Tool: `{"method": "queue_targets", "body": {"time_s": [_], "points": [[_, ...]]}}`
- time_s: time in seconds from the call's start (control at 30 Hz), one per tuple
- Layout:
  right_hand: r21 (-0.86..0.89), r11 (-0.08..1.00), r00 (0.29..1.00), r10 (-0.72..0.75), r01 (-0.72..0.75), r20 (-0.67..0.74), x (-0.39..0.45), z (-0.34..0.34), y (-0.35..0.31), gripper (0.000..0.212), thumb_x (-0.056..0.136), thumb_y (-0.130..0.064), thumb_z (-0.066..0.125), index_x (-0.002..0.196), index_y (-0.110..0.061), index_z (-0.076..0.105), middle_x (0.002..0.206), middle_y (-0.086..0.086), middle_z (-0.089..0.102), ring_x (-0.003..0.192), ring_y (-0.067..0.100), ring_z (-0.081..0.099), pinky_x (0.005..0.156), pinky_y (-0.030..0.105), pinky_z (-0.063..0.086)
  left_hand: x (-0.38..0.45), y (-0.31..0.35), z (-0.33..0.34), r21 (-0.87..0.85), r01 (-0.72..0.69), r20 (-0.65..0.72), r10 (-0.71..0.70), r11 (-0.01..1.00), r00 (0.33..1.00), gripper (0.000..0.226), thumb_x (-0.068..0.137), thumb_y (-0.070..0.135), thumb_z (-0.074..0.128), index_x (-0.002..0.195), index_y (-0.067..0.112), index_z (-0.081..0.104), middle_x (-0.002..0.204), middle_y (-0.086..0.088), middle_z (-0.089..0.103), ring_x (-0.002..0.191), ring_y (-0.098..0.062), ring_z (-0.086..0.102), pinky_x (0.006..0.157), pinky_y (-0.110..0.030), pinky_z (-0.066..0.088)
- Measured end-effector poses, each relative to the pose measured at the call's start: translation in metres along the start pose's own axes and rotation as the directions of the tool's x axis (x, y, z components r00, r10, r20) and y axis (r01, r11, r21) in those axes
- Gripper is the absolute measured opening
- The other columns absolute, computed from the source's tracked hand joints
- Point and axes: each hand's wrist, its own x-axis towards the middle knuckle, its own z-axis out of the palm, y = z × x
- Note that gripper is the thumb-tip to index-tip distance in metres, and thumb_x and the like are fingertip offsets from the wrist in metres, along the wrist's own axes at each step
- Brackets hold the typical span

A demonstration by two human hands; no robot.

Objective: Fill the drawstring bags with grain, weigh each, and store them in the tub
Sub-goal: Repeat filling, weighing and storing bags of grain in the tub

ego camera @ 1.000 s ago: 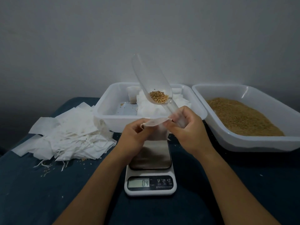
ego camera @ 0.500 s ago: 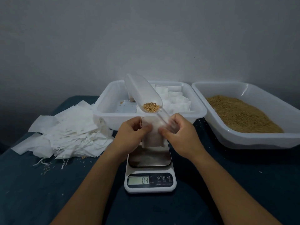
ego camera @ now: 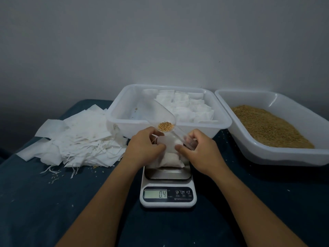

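At frame centre, the left hand (ego camera: 145,146) pinches the neck of a filled bag (ego camera: 171,154) whose base sits on or just above the scale (ego camera: 168,186); contact cannot be confirmed. The right hand (ego camera: 197,150) pinches the opposite side while clamping the handle of a clear scoop (ego camera: 164,115), which still carries a little grain (ego camera: 165,126). The display (ego camera: 155,194) reads 0.4. To complete the step well, keep the scoop level so no grain falls onto the platform, draw the strings closed, then release both hands fully before reading. The tub (ego camera: 124,97) of finished bags lies just behind, upper centre; the grain tray (ego camera: 277,158) sits at right, and the empty bags (ego camera: 78,139) at left.
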Motion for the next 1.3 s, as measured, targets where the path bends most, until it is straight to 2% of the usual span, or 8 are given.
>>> {"method": "queue_targets", "body": {"time_s": [0.13,0.23,0.4,0.6,0.9,1.03,1.2,1.3], "points": [[0.014,1.0,0.997,0.005,-0.003,-0.081,0.001,-0.007,0.001,0.035,0.085,-0.045,0.084,0.083,-0.028,0.054,0.088,-0.015,0.066,0.081,-0.01,0.063,0.062,0.005,0.045,0.006,-0.009,-0.002,-0.064,0.06,-0.006,-0.06,0.996,0.998,0.03,0.083,0.029,0.077,0.111,0.036,0.068,0.097,0.013,0.067,0.091,-0.006,0.066,0.079,-0.029,0.053],[0.028,1.0,0.986,-0.002,0.007,-0.167,0.001,-0.011,0.004,0.037,0.086,-0.048,0.081,0.078,-0.027,0.051,0.073,-0.013,0.063,0.066,-0.005,0.057,0.056,0.008,0.043,0.012,-0.016,-0.004,-0.214,0.153,-0.101,-0.177,0.965,0.979,0.023,0.084,0.023,0.071,0.104,0.034,0.067,0.089,0.007,0.071,0.08,-0.013,0.069,0.068,-0.028,0.052],[0.064,0.998,0.966,0.009,0.008,-0.26,0.001,-0.017,0.003,0.029,0.089,-0.052,0.076,0.087,-0.031,0.056,0.081,-0.012,0.068,0.072,-0.005,0.063,0.057,0.011,0.042,0.02,-0.02,-0.005,-0.51,0.258,-0.216,-0.413,0.82,0.885,0.017,0.089,0.018,0.07,0.104,0.023,0.063,0.093,0.002,0.066,0.072,-0.012,0.06,0.05,-0.022,0.044],[0.128,0.992,0.944,0.024,0.019,-0.33,0.003,-0.017,0.007,0.028,0.09,-0.053,0.075,0.09,-0.032,0.057,0.082,-0.012,0.066,0.071,-0.003,0.062,0.065,0.024,0.047,0.025,-0.023,-0.011,-0.685,0.296,-0.174,-0.545,0.665,0.82,0.014,0.091,0.018,0.068,0.095,0.022,0.055,0.091,-0.002,0.059,0.074,-0.016,0.049,0.058,-0.029,0.037],[0.134,0.991,0.939,0.019,0.029,-0.342,0.003,-0.017,0.006,0.027,0.09,-0.054,0.072,0.089,-0.032,0.057,0.076,-0.013,0.062,0.067,0.0,0.059,0.064,0.026,0.048,0.025,-0.021,-0.012,-0.678,0.295,-0.189,-0.547,0.673,0.816,0.014,0.09,0.016,0.067,0.094,0.02,0.054,0.086,-0.001,0.054,0.07,-0.016,0.045,0.056,-0.029,0.035],[0.112,0.993,0.95,0.008,0.028,-0.312,0.001,-0.018,0.004,0.026,0.094,-0.056,0.067,0.109,-0.035,0.063,0.085,-0.003,0.07,0.075,0.01,0.066,0.067,0.03,0.055,0.023,-0.018,-0.013,-0.644,0.316,-0.174,-0.535,0.697,0.826,0.013,0.091,0.019,0.068,0.093,0.023,0.055,0.089,0.0,0.056,0.071,-0.015,0.046,0.058,-0.029,0.036],[0.12,0.992,0.98,0.06,-0.038,-0.188,0.002,-0.017,0.005,0.017,0.094,-0.035,0.069,0.092,-0.026,0.054,0.085,0.006,0.069,0.074,0.028,0.067,0.067,0.045,0.059,0.02,-0.016,-0.007,-0.461,0.221,-0.249,-0.364,0.859,0.897,0.012,0.089,0.024,0.073,0.094,0.025,0.062,0.091,0.006,0.066,0.077,-0.007,0.059,0.062,-0.024,0.041],[0.058,0.994,0.984,0.099,-0.091,-0.15,0.003,-0.015,0.006,0.02,0.089,-0.028,0.069,0.087,-0.019,0.052,0.084,0.01,0.065,0.068,0.024,0.061,0.063,0.041,0.054,0.017,-0.015,-0.002,-0.297,0.172,-0.227,-0.245,0.939,0.943,0.013,0.087,0.031,0.074,0.094,0.027,0.065,0.085,0.009,0.072,0.077,-0.005,0.066,0.067,-0.025,0.048]]}}
